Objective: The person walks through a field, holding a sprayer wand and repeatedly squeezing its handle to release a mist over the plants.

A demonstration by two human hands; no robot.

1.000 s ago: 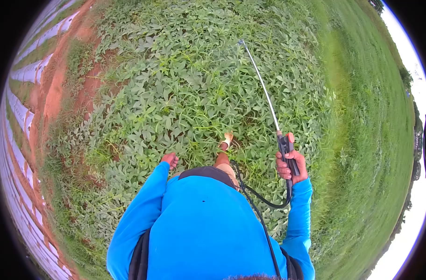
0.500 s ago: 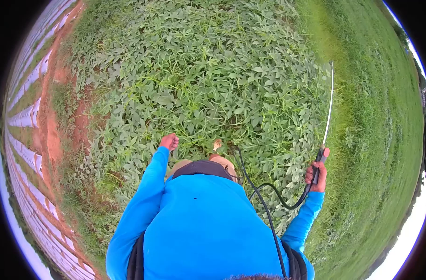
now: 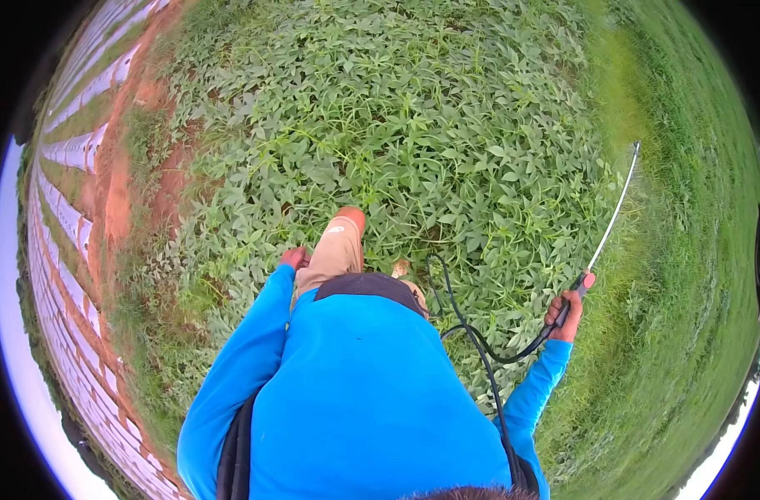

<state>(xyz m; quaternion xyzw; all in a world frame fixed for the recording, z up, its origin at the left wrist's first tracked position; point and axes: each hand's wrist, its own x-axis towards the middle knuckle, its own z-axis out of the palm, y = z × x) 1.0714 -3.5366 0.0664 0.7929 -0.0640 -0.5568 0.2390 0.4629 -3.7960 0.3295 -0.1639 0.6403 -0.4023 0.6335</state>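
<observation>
My right hand (image 3: 567,312), out to the right, is wrapped round the dark handle of a sprayer wand (image 3: 614,218). A reddish part sits at the front of the handle, and the thin pale lance reaches forward to a dark bent tip over the grass. From the handle a black hose (image 3: 513,359) loops back toward my body. My left hand (image 3: 295,257) hangs beside my left thigh, its fingers curled in and partly hidden; I see nothing in it. My left leg (image 3: 337,246), in tan trousers, is raised forward over the leaves.
Dense leafy plants (image 3: 447,142) cover the ground ahead and around my legs. Tall grass (image 3: 672,250) borders them on the right. To the left lie a strip of reddish bare soil (image 3: 117,192) and rows covered in pale sheeting (image 3: 76,152). Dark shoulder straps (image 3: 237,450) cross my blue top.
My left leg has swung forward into view. The left hand has drawn back slightly beside the thigh. The wand's tip has shifted right and nearer, its handle still in my right hand.
</observation>
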